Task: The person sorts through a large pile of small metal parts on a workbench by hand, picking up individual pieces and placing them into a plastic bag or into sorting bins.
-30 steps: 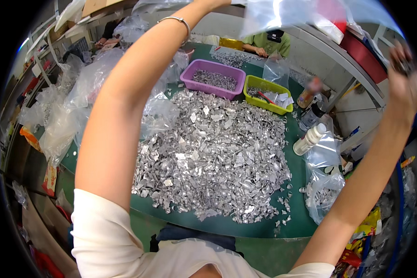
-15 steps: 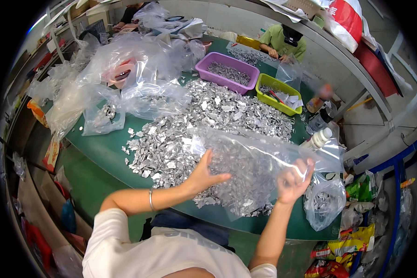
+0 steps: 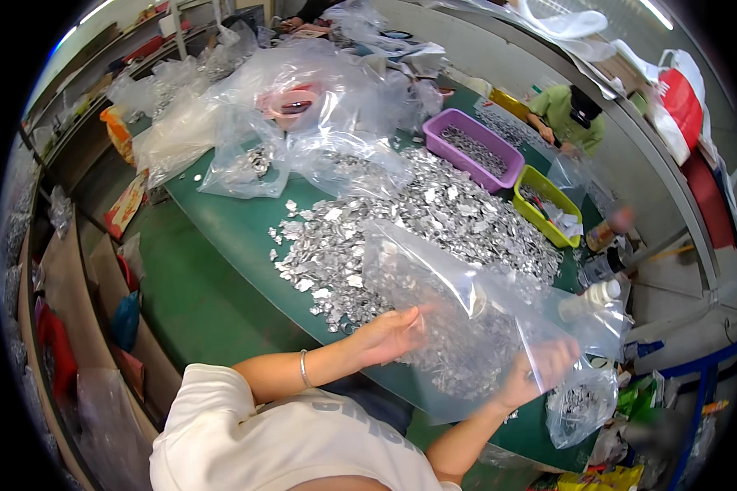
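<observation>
A large clear plastic bag (image 3: 491,303) is stretched between my hands, above a heap of small silvery metal pieces (image 3: 442,196). My left hand (image 3: 389,335), with a bangle at its wrist, is closed on the bag's near left edge, its fingertips partly behind the film. At the right side my right hand (image 3: 540,372) has curled fingers around the bag and shows blurred through the plastic. No pieces can be made out inside the bag; those seen through it lie on the green table (image 3: 229,221).
Behind the heap stand a purple basin (image 3: 475,151) and a lime-green basin (image 3: 546,206). Clear bags (image 3: 246,155) pile up at the far left. A white bottle (image 3: 590,299) and a small filled bag (image 3: 581,401) are at the right. Across the table sits a person in green (image 3: 565,123).
My left hand's thumb and fingers have drawn together on the bag's edge. The bag hangs more upright and nearer me. The whole view has swung, shifting the table rightward in the picture.
</observation>
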Demonstrator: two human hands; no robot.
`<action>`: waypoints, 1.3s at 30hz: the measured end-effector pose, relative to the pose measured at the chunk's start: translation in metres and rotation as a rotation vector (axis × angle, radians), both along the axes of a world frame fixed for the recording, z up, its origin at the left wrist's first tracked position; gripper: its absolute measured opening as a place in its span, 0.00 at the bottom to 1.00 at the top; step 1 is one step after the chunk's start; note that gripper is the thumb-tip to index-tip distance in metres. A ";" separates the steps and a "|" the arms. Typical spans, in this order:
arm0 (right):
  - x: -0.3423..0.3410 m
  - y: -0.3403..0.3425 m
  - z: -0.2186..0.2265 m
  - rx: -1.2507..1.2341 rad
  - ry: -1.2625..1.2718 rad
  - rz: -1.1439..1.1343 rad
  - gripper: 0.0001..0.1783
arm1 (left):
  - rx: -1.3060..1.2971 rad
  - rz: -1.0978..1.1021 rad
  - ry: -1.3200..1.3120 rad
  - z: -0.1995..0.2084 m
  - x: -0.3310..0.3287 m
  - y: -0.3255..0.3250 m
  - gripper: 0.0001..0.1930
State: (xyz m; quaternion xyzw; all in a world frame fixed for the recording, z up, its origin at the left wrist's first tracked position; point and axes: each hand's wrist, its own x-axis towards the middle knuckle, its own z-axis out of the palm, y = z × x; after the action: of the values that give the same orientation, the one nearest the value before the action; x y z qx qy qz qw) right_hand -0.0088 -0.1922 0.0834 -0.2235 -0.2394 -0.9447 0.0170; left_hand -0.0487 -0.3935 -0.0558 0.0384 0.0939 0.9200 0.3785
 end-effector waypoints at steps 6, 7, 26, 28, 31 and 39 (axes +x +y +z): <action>0.000 0.052 -0.041 0.664 -0.742 -0.373 0.10 | -0.635 0.416 0.365 0.039 0.005 -0.049 0.11; 0.002 0.051 -0.040 0.825 -1.005 -0.499 0.10 | -0.806 0.476 0.475 0.049 0.005 -0.060 0.11; 0.010 0.031 -0.050 1.583 -0.830 -0.707 0.10 | -0.792 1.912 1.664 0.254 -0.110 -0.095 0.05; 0.013 0.012 -0.033 1.469 -0.736 -0.789 0.11 | -0.896 2.115 1.932 0.282 -0.100 -0.097 0.04; 0.033 0.011 -0.013 1.334 -0.716 -1.113 0.11 | -0.578 2.034 1.853 0.278 -0.103 -0.049 0.08; 0.045 -0.023 -0.001 1.728 -0.600 -0.825 0.18 | -0.498 0.806 2.619 0.181 -0.046 0.051 0.11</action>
State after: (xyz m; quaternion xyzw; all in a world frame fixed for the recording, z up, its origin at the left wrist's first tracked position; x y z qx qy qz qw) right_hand 0.0358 -0.2154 0.0826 0.0474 0.6303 -0.7441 -0.2163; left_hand -0.0946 -0.3430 0.1250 0.7649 0.5397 0.2186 -0.2753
